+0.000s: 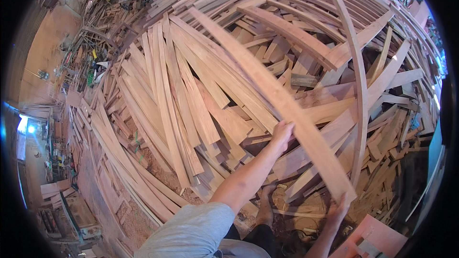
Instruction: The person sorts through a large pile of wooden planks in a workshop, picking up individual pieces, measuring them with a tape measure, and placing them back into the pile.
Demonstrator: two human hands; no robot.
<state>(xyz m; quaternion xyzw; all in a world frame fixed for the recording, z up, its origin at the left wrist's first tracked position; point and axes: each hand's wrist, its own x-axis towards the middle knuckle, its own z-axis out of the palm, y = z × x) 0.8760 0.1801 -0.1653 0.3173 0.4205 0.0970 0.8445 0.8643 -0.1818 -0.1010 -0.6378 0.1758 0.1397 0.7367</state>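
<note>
A long, flat wooden plank [275, 91] slants across the view, its near end close to my body and its far end up over the lumber pile. My left hand [283, 135] is closed on its left edge, partway along. Close to the near end, my right hand [340, 205] grips it from below, and some of those fingers are hidden behind the wood. Left of the plank lies a fanned stack of pale boards [191, 91]. To its right, a narrow curved strip of wood [359, 81] rises across the pile.
A slatted wooden frame [291, 28] rests on mixed offcuts at the far right. Long boards [138, 172] and wood shavings lie at the left. A pinkish board [370, 239] stands near my right arm. Scrap wood [100, 38] is heaped at the far left.
</note>
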